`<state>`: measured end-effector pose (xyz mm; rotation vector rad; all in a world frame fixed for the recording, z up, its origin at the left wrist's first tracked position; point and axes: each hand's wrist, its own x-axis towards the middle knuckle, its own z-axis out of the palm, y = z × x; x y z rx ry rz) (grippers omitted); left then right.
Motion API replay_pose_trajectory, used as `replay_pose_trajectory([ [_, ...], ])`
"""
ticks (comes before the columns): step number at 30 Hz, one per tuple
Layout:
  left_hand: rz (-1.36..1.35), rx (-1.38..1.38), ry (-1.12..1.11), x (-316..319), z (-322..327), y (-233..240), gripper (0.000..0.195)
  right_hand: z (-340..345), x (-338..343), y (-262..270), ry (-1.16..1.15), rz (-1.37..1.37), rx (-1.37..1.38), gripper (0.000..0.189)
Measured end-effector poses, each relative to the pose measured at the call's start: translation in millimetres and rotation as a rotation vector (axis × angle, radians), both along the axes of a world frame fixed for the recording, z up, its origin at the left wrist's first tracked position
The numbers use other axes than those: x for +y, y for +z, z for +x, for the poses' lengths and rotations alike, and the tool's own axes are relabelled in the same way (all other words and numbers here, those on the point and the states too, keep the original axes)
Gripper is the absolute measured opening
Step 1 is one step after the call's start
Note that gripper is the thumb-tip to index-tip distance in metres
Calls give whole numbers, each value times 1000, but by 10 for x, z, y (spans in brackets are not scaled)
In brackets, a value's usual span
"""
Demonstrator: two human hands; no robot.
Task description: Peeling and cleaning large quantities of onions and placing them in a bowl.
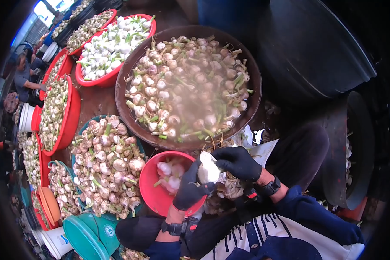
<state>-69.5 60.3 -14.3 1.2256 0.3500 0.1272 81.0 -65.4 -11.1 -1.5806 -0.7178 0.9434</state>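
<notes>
Black gloves cover both hands. My left hand (192, 187) grips a whitish garlic bulb (208, 169) over the right part of a pink-red basin (156, 198). The fingers of my right hand (239, 162) touch the bulb's upper right side; whether they pinch its skin cannot be told. Peeled-looking garlic bulbs (171, 175) lie inside the basin, left of my left hand. Papery garlic skins (230, 187) are heaped below my right hand.
Beyond my hands stands a wide brown tub (125, 122) of garlic in murky water. Left are heaped garlic bulbs (109, 162), a teal bucket (84, 235) and red basins (68, 130) of garlic. A large black container (312, 48) is upper right. Another person (24, 78) sits far left.
</notes>
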Motion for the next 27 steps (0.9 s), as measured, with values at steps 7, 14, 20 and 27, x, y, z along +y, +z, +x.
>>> replay_pose_trajectory([
  [7,522,293,108,-62,7,-199,70,-131,-57,-130,-47,-27,-564,10],
  [14,377,132,127,-97,-23,-420,69,-47,-13,-251,-12,-160,-442,13],
  [20,352,-57,-19,-166,-21,-206,76,85,55,-652,21,-273,-83,18],
  [27,109,-28,81,-47,59,-311,69,16,-31,-404,-170,-72,226,29],
])
